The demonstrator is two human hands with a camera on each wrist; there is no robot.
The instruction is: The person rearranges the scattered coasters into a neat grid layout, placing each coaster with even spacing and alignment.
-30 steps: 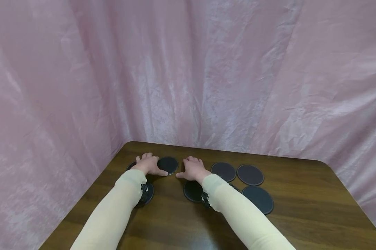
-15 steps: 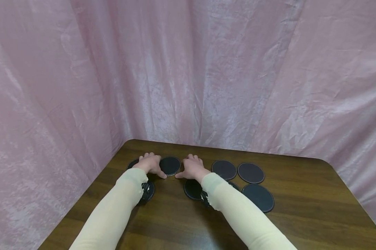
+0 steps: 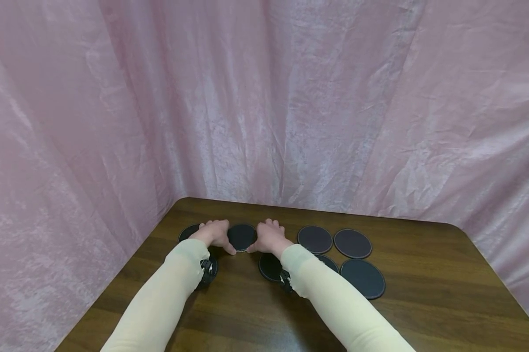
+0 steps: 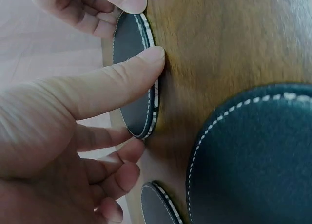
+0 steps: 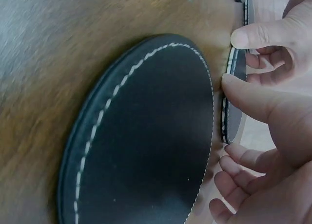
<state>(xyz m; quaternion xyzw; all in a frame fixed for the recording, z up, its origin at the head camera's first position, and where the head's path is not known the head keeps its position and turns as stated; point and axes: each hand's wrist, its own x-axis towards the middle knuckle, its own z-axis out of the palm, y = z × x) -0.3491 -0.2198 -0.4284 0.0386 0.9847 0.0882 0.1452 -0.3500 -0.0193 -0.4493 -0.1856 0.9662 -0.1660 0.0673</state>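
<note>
A round dark coaster with a white-stitched rim (image 3: 242,237) lies on the table between the hands. My left hand (image 3: 216,233) holds its left side; in the left wrist view, that hand's thumb (image 4: 122,83) crosses the coaster (image 4: 131,44), index fingertip at its edge. My right hand (image 3: 270,238) grips the right side by thumb and fingers; the right wrist view shows both thumbs along the near edge of the coaster (image 5: 235,117). Below my left wrist lies another coaster (image 3: 212,269), and one more (image 3: 268,266) is partly under my right wrist.
At the far left, a coaster (image 3: 188,231) is partly behind my left hand. Right of my right hand lie several more: two in the back row (image 3: 314,239), others nearer, one partly covered by my sleeve (image 3: 363,278). Pink curtains (image 3: 264,98) hang behind the brown table (image 3: 431,274).
The coaster between the hands has shifted right and slightly nearer. My left hand has moved right with it, and my right hand now meets its right edge.
</note>
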